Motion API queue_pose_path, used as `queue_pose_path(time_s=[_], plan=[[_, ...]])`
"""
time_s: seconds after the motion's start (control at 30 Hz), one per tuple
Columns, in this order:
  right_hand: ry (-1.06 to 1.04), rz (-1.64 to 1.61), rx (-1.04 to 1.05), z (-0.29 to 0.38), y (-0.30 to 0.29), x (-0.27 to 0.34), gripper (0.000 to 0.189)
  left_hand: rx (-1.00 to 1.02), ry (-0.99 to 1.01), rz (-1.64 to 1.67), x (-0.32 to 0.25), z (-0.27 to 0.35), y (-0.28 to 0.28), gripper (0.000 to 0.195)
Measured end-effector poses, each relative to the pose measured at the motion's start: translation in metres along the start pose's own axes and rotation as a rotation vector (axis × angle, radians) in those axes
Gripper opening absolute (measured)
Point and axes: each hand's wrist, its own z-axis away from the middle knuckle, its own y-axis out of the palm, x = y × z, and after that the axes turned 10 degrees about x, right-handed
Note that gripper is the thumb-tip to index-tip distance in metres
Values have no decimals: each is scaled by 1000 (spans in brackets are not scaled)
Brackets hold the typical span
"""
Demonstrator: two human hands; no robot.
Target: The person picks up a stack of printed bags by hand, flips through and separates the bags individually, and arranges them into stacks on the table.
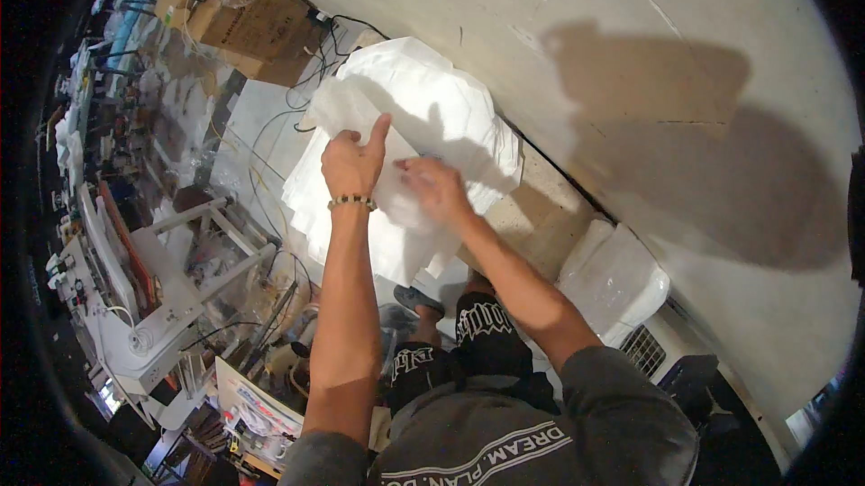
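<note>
A fanned pile of thin white sheets (446, 101), perhaps foam or fabric, lies in front of me beside the wall. My left hand (355, 158), with a beaded bracelet on the wrist, is over the pile, its thumb raised. A loose translucent white sheet (344, 104) rises around this hand; whether the fingers grip it is hidden. Close by on the right is my right hand (436, 189), slightly blurred, its fingers pointing at the left hand. Part of the translucent sheet hangs between the hands, and I cannot tell whether the right fingers touch it.
A cardboard box (257, 20) with a power strip on top stands at the upper left. Black cables (253, 148) run over the floor. A white machine table (159, 341) is at the left. Plastic-wrapped white material (615, 276) lies at the right along the wall (676, 80).
</note>
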Motion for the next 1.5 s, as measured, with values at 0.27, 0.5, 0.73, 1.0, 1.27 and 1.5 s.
queue_pose_path(time_s=[0.27,0.5,0.73,1.0,1.27,1.5], plan=[[107,-44,289,-13,-15,12,23,61,46,-92,24,-16,14,21],[388,695,-238,-57,-62,-70,66,-66,42,81,5,-7,16,5],[348,204,-176,-67,-57,-52,30,-52,57,174,35,-14,13,17],[-171,184,278,-11,-11,3,17,8,-7,82,13,-21,13,34],[335,895,-452,-42,-85,-73,42,40,45,176,17,-6,22,40],[217,635,-426,-38,-96,-95,37,115,101,153,4,0,29,32]])
